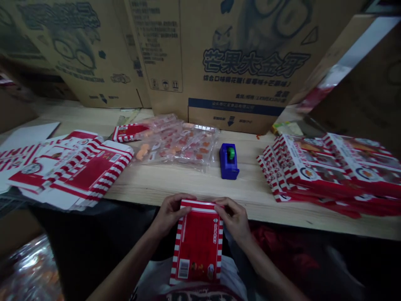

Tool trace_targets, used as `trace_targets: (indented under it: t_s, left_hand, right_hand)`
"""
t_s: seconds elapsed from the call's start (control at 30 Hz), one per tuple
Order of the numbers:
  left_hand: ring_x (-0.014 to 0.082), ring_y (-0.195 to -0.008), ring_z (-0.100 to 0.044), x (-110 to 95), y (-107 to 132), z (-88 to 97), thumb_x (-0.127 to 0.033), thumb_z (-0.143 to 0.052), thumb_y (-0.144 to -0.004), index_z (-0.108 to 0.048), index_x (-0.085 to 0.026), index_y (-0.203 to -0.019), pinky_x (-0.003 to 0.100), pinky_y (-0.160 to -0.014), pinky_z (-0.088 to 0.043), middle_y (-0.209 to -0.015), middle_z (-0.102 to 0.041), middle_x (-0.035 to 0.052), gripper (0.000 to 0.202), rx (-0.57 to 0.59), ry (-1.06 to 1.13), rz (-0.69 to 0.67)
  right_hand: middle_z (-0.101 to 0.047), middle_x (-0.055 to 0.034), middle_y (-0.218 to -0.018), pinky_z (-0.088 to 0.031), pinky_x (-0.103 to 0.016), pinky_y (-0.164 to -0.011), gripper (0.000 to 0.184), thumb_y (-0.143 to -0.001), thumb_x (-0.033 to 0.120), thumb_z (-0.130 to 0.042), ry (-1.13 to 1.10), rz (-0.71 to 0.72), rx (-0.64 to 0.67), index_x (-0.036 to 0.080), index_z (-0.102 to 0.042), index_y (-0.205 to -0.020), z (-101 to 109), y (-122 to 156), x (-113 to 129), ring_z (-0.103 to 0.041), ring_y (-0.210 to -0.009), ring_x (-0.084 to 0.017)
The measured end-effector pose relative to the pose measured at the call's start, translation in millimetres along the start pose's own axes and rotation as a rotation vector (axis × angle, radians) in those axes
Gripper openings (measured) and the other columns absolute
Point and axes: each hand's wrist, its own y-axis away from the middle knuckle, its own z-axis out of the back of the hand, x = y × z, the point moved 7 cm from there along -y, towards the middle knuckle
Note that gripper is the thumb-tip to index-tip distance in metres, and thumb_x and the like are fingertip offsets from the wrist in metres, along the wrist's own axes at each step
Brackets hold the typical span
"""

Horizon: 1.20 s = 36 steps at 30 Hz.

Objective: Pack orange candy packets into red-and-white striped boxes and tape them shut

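A flat red candy box (200, 240) with red-and-white striped edges is held before my body, its barcode near the bottom edge. My left hand (171, 212) grips its upper left corner, thumb on the face and fingers behind. At the upper right corner, my right hand (234, 215) pinches it the same way. Beyond my hands stands a blue tape dispenser (228, 162) with a green roll. Clear bags of orange and pink candies (181, 144) lie left of the dispenser, several overlapping.
Flat unfolded boxes (90, 171) are piled at the left. Filled boxes with windows (332, 167) are stacked at the right. Large cardboard cartons (232, 88) stand along the back of the wooden table (250, 200). More bagged candies (34, 271) sit low at the left.
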Motion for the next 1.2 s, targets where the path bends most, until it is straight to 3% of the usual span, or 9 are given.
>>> trace_targets:
  t_s: [0.1, 0.23, 0.3, 0.4, 0.47, 0.67, 0.9, 1.07, 1.2]
  left_hand:
    - [0.0220, -0.087, -0.067, 15, -9, -10.3, -0.027, -0.080, -0.067, -0.072, -0.019, -0.092, 0.034, -0.080, -0.051, -0.103, -0.072, 0.0075, 0.028, -0.040, 0.134, 0.023]
    - [0.0195, -0.081, -0.065, 11, -24, -17.5, -0.026, -0.080, -0.066, -0.068, -0.016, -0.069, 0.031, -0.078, -0.049, -0.087, -0.073, 0.0056, 0.015, -0.057, 0.087, -0.034]
    - [0.0189, -0.079, -0.064, 8, -29, -18.1, -0.026, -0.079, -0.068, -0.066, -0.016, -0.064, 0.030, -0.077, -0.048, -0.082, -0.072, 0.0056, 0.017, -0.043, 0.044, -0.046]
    - [0.0191, -0.079, -0.063, 7, -33, -15.4, -0.028, -0.078, -0.069, -0.065, -0.016, -0.063, 0.030, -0.077, -0.047, -0.082, -0.071, 0.0058, 0.019, -0.009, 0.018, -0.050]
    - [0.0190, -0.079, -0.062, 6, -35, -11.6, -0.028, -0.077, -0.070, -0.064, -0.016, -0.064, 0.030, -0.078, -0.045, -0.082, -0.071, 0.0053, 0.018, 0.010, 0.005, -0.061]
    - [0.0176, -0.078, -0.058, 9, -37, -5.0, -0.032, -0.073, -0.074, -0.071, -0.017, -0.075, 0.026, -0.074, -0.042, -0.080, -0.064, 0.0028, 0.016, 0.075, -0.073, -0.068]
    - [0.0192, -0.082, -0.060, 11, -40, -11.2, -0.030, -0.081, -0.064, -0.067, -0.015, -0.064, 0.027, -0.078, -0.044, -0.086, -0.066, 0.0051, 0.020, 0.111, -0.058, -0.044]
    - [0.0201, -0.082, -0.062, 18, -40, -7.3, -0.029, -0.080, -0.063, -0.067, -0.015, -0.065, 0.028, -0.077, -0.047, -0.086, -0.070, 0.0066, 0.019, 0.072, -0.002, 0.010]
    - [0.0180, -0.074, -0.062, 27, -37, -5.3, -0.027, -0.081, -0.061, -0.067, -0.015, -0.067, 0.027, -0.069, -0.048, -0.083, -0.070, 0.0051, 0.019, 0.026, 0.056, 0.084]
  right_hand:
    - [-0.073, -0.0058, -0.092, -0.052, -0.034, -0.081, 0.010, -0.083, 0.029, -0.066, -0.007, -0.015, -0.092, 0.022, -0.067, -0.076, 9, 11, -9, -0.067, -0.089, -0.021]
    - [-0.072, -0.0070, -0.094, -0.052, -0.033, -0.080, 0.012, -0.084, 0.031, -0.065, -0.001, -0.015, -0.068, 0.021, -0.068, -0.078, 15, 4, -11, -0.067, -0.090, -0.021]
    - [-0.070, -0.0090, -0.100, -0.052, -0.032, -0.077, 0.015, -0.083, 0.035, -0.064, 0.020, 0.016, -0.129, 0.020, -0.068, -0.080, 27, -14, -10, -0.066, -0.093, -0.022]
    - [-0.066, -0.0092, -0.101, -0.051, -0.029, -0.068, 0.026, -0.080, 0.043, -0.063, 0.103, 0.019, -0.417, 0.019, -0.067, -0.088, 61, -49, -15, -0.063, -0.088, -0.020]
    - [-0.065, -0.0067, -0.089, -0.048, -0.028, -0.064, 0.031, -0.076, 0.046, -0.064, 0.157, -0.026, -0.542, 0.017, -0.068, -0.087, 77, -73, -22, -0.059, -0.076, -0.018]
    - [-0.057, 0.0010, -0.059, -0.041, -0.026, -0.055, 0.021, -0.054, 0.037, -0.074, 0.159, -0.098, -0.628, 0.017, -0.068, -0.056, 83, -112, -41, -0.047, -0.054, -0.013]
    - [-0.059, -0.0007, -0.065, -0.042, -0.025, -0.052, 0.027, -0.056, 0.041, -0.073, -0.027, -0.088, -0.743, 0.015, -0.068, -0.062, 76, -106, -47, -0.050, -0.057, -0.013]
    - [-0.062, -0.0037, -0.081, -0.050, -0.032, -0.066, 0.034, -0.058, 0.047, -0.074, -0.161, -0.047, -0.764, 0.015, -0.065, -0.062, 67, -73, -56, -0.057, -0.067, -0.014]
    - [-0.061, -0.0026, -0.077, -0.049, -0.033, -0.071, 0.033, -0.058, 0.046, -0.074, -0.191, -0.045, -0.746, 0.015, -0.062, -0.060, 61, -57, -72, -0.055, -0.068, -0.014]
